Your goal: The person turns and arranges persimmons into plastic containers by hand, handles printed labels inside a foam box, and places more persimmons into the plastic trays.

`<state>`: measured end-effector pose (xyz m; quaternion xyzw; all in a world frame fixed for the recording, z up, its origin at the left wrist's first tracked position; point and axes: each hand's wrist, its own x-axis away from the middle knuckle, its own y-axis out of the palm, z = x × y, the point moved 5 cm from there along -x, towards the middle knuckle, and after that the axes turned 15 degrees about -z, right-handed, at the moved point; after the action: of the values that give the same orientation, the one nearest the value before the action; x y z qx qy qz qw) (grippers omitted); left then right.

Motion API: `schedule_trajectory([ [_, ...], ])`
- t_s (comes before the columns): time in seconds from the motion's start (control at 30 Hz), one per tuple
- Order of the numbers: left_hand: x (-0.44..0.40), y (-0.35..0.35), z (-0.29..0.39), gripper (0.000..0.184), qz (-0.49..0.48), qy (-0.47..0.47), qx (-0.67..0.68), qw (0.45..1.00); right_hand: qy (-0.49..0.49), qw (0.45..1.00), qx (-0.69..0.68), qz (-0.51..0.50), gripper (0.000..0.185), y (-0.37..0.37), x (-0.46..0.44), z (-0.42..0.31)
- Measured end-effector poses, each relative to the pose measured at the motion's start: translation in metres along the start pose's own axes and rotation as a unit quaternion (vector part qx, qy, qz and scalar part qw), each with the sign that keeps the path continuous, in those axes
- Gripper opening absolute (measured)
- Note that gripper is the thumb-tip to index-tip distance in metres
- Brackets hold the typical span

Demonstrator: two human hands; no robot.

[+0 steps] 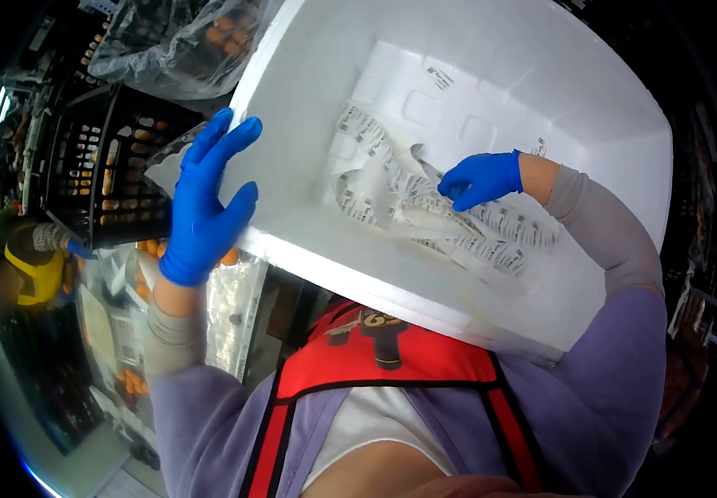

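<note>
A large white foam box [292, 158] is tilted in front of my body. Inside it lies a loose tangle of white printed label strips [499, 249], with some curled ends. My right hand [483, 180], in a blue glove, reaches into the box. Its fingers are curled together at the upper part of the tangle, closed on a label strip; the fingertips are partly hidden. My left hand [202, 203], gloved in blue too, is at the box's left rim with fingers and thumb spread apart.
Left of the box stands a black plastic crate [109, 166] with orange items showing through its slots. Above it is a clear plastic bag [180, 50] with orange contents. Farther left, a person in a yellow apron [34, 274] works near a surface with orange items [132, 382].
</note>
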<state>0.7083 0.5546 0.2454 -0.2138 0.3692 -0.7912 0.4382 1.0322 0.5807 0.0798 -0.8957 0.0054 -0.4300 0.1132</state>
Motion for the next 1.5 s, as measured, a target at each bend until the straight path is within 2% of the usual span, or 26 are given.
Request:
schedule_trajectory([
  [0.03, 0.002, 0.001, -0.002, 0.062, 0.002, 0.006, 0.001, 1.000, 0.023, 0.999, 0.027, -0.006, 0.048, 0.001, 0.005, -0.007],
  [0.07, 0.003, 0.001, -0.003, 0.061, 0.005, 0.012, 0.002, 1.000, 0.006, 0.990, 0.128, 0.054, 0.046, -0.005, 0.011, -0.015],
  [0.23, 0.007, 0.002, -0.005, 0.060, 0.010, 0.020, 0.002, 1.000, -0.028, 0.932, 0.147, 0.330, 0.036, -0.073, 0.072, 0.008],
  [0.3, 0.009, 0.002, -0.005, 0.060, 0.013, 0.020, 0.001, 1.000, -0.053, 0.851, 0.233, 0.468, 0.032, -0.102, 0.110, 0.007],
  [0.37, 0.009, 0.003, -0.006, 0.060, 0.019, 0.031, 0.002, 0.999, -0.051, 0.778, 0.287, 0.556, 0.036, -0.122, 0.159, -0.013],
  [0.43, 0.011, 0.003, -0.006, 0.059, 0.021, 0.030, -0.001, 0.999, -0.076, 0.684, 0.325, 0.648, 0.029, -0.118, 0.204, -0.068],
  [0.5, 0.013, 0.004, -0.007, 0.059, 0.025, 0.029, -0.004, 0.999, -0.037, 0.656, 0.362, 0.661, 0.034, -0.114, 0.230, -0.068],
  [0.57, 0.017, 0.006, -0.010, 0.058, 0.026, 0.028, 0.006, 0.999, 0.019, 0.668, 0.341, 0.661, 0.029, -0.095, 0.253, -0.079],
  [0.63, 0.019, 0.007, -0.011, 0.058, 0.030, 0.032, 0.024, 0.999, 0.022, 0.666, 0.332, 0.667, 0.041, -0.089, 0.297, -0.013],
  [0.7, 0.022, 0.008, -0.013, 0.058, 0.031, 0.038, 0.038, 0.998, 0.040, 0.646, 0.322, 0.691, 0.046, -0.063, 0.335, 0.012],
  [0.73, 0.023, 0.009, -0.015, 0.058, 0.027, 0.035, 0.036, 0.998, 0.083, 0.642, 0.292, 0.704, 0.057, -0.050, 0.353, 0.036],
  [0.77, 0.024, 0.010, -0.017, 0.059, 0.024, 0.034, 0.036, 0.998, 0.090, 0.639, 0.293, 0.706, 0.057, -0.036, 0.366, 0.048],
  [0.83, 0.027, 0.011, -0.017, 0.058, 0.026, 0.045, 0.042, 0.998, 0.258, 0.635, 0.279, 0.673, 0.060, -0.014, 0.375, 0.064],
  [0.87, 0.030, 0.011, -0.017, 0.058, 0.029, 0.050, 0.044, 0.997, 0.314, 0.654, 0.217, 0.653, 0.064, -0.004, 0.369, 0.071],
  [0.9, 0.033, 0.012, -0.017, 0.058, 0.025, 0.057, 0.043, 0.997, 0.231, 0.710, 0.124, 0.654, 0.065, 0.003, 0.359, 0.075],
  [0.97, 0.036, 0.013, -0.015, 0.057, 0.033, 0.069, 0.010, 0.997, 0.290, 0.713, 0.141, 0.623, 0.066, 0.004, 0.346, 0.067],
  [1.17, 0.056, 0.021, -0.004, 0.055, 0.064, 0.036, -0.101, 0.992, 0.365, 0.653, 0.210, 0.630, 0.060, -0.012, 0.334, 0.075],
  [1.23, 0.065, 0.029, -0.009, 0.054, 0.069, 0.041, -0.101, 0.992, 0.336, 0.662, 0.211, 0.636, 0.057, 0.001, 0.336, 0.075],
  [1.3, 0.074, 0.034, -0.016, 0.050, 0.078, 0.046, -0.077, 0.993, 0.254, 0.640, 0.254, 0.680, 0.054, 0.012, 0.337, 0.068],
  [1.37, 0.080, 0.039, -0.021, 0.050, 0.078, 0.041, -0.064, 0.994, 0.251, 0.644, 0.261, 0.674, 0.051, 0.020, 0.336, 0.063],
  [1.43, 0.082, 0.039, -0.019, 0.055, 0.096, 0.037, -0.081, 0.991, 0.285, 0.614, 0.238, 0.697, 0.056, 0.032, 0.334, 0.048],
  [1.47, 0.085, 0.041, -0.021, 0.056, 0.093, 0.032, -0.089, 0.991, 0.313, 0.593, 0.245, 0.700, 0.052, 0.036, 0.338, 0.052],
  [1.5, 0.086, 0.044, -0.022, 0.056, 0.091, 0.031, -0.088, 0.991, 0.314, 0.595, 0.244, 0.698, 0.052, 0.039, 0.338, 0.050],
])
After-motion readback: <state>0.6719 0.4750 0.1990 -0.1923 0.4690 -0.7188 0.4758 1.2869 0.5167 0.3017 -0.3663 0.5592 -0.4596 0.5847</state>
